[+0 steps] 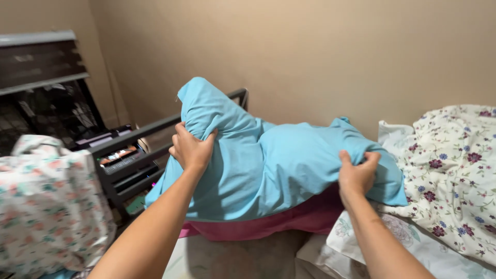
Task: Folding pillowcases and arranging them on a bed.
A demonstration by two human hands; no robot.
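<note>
Nearest the camera, both forearms reach forward over the bed: the left hand [190,149] is clenched around a bunched fold of the light blue pillowcase [274,165], and the right hand [356,173] pinches its lower right edge. The pillowcase covers most of a pink pillow [289,219], which shows below it and rests on the bed. A floral sheet [454,170] lies to the right, a dark metal bed rail [139,150] behind, then the beige wall [320,57].
</note>
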